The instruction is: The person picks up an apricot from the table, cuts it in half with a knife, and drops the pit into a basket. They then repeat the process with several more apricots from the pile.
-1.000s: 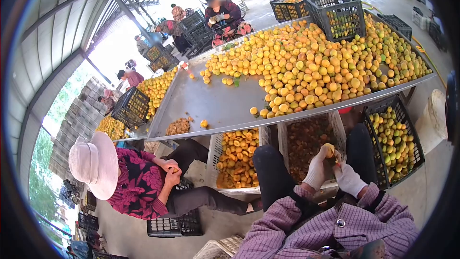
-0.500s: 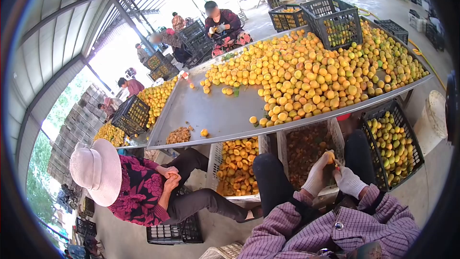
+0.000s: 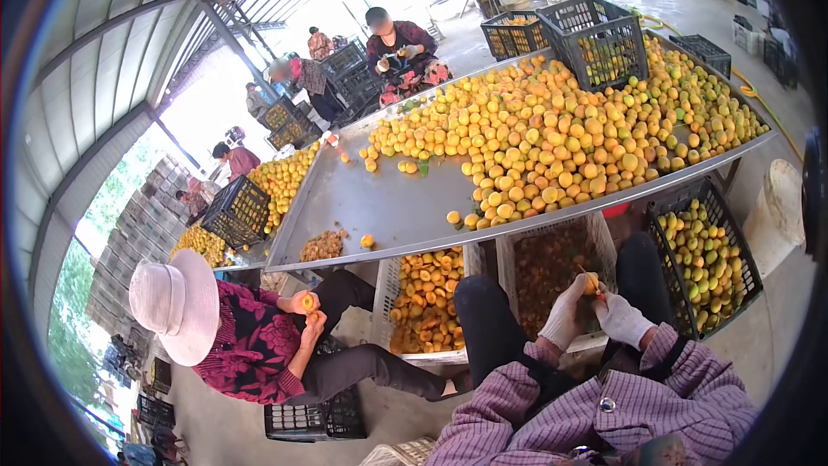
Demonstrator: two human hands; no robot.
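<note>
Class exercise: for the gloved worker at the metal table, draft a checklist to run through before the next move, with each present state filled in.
1. Fruit secured: ok; the left hand holds an apricot.
2. Tool placement: cannot tell; whatever the right hand grips against the fruit is too small to make out.
3. Crate below the work: ok; a white crate stands between the knees.
4. Supply within view: ok; a heap of whole apricots covers much of the metal table.
5. Tabletop free of scraps: not ok; a small brownish pile lies near its front-left corner.
</note>
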